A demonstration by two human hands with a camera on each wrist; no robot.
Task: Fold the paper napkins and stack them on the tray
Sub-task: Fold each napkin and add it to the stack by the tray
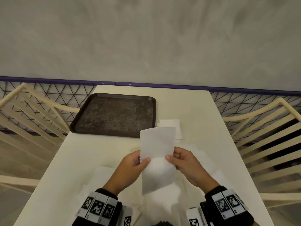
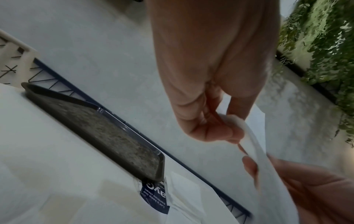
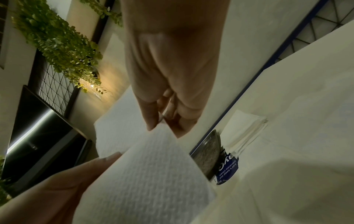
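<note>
I see the dark tray (image 1: 114,115) at ten o'clock on the white table (image 1: 203,115). My left hand (image 1: 133,162) and right hand (image 1: 182,160) each pinch a side of the napkin (image 1: 157,159), held above the table at centre.

white table (image 1: 203,111) | dark tray (image 1: 114,115) far left of my reach | folded napkin stack (image 1: 172,126) just right of tray | loose napkins (image 1: 101,175) near edge
</note>
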